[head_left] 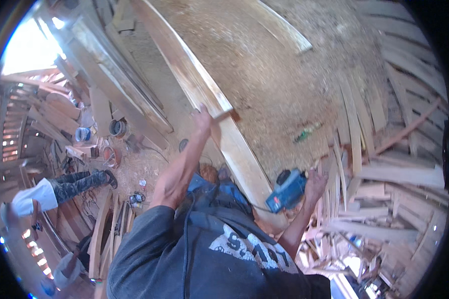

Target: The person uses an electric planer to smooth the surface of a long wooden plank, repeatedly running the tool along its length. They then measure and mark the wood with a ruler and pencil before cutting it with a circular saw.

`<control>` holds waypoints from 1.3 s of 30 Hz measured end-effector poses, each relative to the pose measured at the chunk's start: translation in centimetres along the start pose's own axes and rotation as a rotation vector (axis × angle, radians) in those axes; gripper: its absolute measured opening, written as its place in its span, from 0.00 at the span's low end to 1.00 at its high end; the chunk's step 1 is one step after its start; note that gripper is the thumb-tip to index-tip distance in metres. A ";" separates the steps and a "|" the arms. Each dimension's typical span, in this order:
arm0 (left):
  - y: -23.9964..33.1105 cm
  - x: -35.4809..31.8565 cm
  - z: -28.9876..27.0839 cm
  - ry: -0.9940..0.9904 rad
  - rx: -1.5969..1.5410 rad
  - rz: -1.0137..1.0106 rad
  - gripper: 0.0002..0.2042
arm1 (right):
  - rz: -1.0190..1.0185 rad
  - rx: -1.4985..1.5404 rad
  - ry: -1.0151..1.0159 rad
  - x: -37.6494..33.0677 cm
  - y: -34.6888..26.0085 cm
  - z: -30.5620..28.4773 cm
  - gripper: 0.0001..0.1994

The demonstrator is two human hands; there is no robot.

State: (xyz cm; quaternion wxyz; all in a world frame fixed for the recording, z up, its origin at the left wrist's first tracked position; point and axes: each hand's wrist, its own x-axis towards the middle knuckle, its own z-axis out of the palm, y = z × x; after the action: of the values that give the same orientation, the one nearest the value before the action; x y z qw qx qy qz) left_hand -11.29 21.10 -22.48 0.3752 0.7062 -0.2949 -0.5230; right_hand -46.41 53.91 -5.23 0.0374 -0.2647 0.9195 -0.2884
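One pale board (pixel 245 158) lies before us: left hand (pixel 202 121) at far end, right hand (pixel 315 185) beside blue power planer (pixel 287 192) at near end; grips we cannot tell. Planing looks partway, finishing left.

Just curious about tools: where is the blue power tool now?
In the head view, the blue power tool is right of centre, at the right hand, overlapping the pale board.
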 end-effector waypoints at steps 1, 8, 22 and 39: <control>0.2 0.8 -0.3 0.001 0.052 0.075 0.36 | 0.087 0.196 -0.032 1.4 -4.8 0.7 0.31; 11.8 7.8 -0.9 -0.223 0.095 0.224 0.38 | -0.072 0.463 -0.799 5.4 -24.1 19.5 0.26; 27.6 39.2 -0.7 -0.104 -0.205 0.366 0.41 | -0.271 0.164 -1.051 9.0 -47.1 48.3 0.36; 23.9 32.8 0.5 0.097 0.136 0.405 0.39 | -0.109 0.087 -0.948 6.8 -44.9 41.4 0.33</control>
State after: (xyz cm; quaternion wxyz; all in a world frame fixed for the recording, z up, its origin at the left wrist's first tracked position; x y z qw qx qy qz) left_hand -3.20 -18.53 -19.46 0.4379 0.6804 -0.4471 -0.3813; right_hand -22.20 -1.80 -14.41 0.4484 -0.4130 0.7730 -0.1758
